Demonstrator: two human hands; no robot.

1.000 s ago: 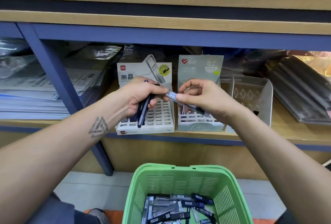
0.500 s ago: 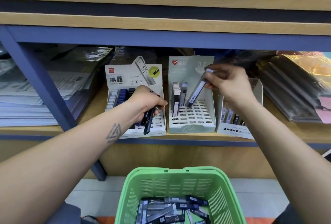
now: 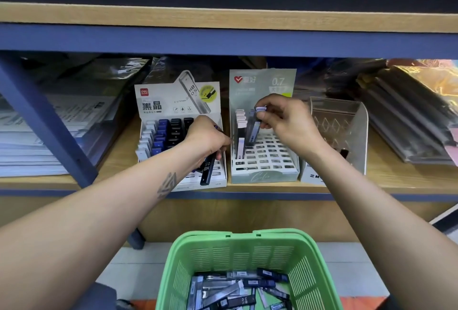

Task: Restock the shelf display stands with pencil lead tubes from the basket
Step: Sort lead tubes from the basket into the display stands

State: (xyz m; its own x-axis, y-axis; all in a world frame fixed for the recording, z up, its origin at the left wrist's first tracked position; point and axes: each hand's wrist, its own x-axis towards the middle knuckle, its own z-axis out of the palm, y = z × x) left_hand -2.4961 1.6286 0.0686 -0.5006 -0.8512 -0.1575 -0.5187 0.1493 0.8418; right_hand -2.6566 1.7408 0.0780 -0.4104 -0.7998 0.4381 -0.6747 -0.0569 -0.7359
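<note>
My right hand [image 3: 285, 121] pinches the white cap of a grey lead tube [image 3: 255, 128] that stands upright in a slot of the grey-green 0.7 display stand [image 3: 266, 161]. A few tubes stand in that stand's left rows. My left hand [image 3: 207, 137] grips a bundle of dark lead tubes [image 3: 207, 169] marked HB 0.5, held over the white stand [image 3: 158, 101] with blue and black tubes in its rows. Below, the green basket [image 3: 247, 247] holds several loose lead tubes [image 3: 238, 290].
A clear acrylic stand [image 3: 339, 123] sits to the right on the wooden shelf [image 3: 396, 175]. Stacks of paper [image 3: 37, 141] lie at the left and wrapped folders [image 3: 416, 121] at the right. A blue upright post [image 3: 49, 123] and the upper shelf's blue beam [image 3: 223, 39] frame the opening.
My right hand carried the grey tube from between my hands to the 0.7 stand and stood it upright in a slot. My left hand stayed over the white stand with its bundle.
</note>
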